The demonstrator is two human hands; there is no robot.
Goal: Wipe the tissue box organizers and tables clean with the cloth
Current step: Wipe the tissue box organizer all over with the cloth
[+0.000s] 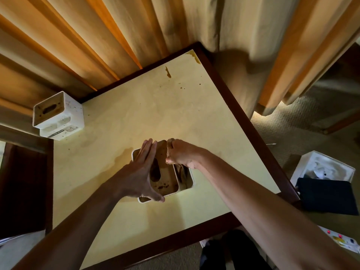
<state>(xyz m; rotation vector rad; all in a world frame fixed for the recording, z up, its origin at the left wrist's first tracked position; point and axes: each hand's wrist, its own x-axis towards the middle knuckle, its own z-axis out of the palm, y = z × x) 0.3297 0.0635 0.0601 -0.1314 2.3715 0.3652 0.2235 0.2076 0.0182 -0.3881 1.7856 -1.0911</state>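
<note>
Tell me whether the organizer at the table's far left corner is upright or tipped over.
Tipped over. The far organizer lies on its side on the table, its oval-slotted face turned sideways toward the curtain, not upward.

You have one wide-angle view from the head, looking steeply down and forward over the table (136, 117), close above both forearms; curtains (97, 45) fill the top edge, carpet (272, 129) shows on the right
</note>
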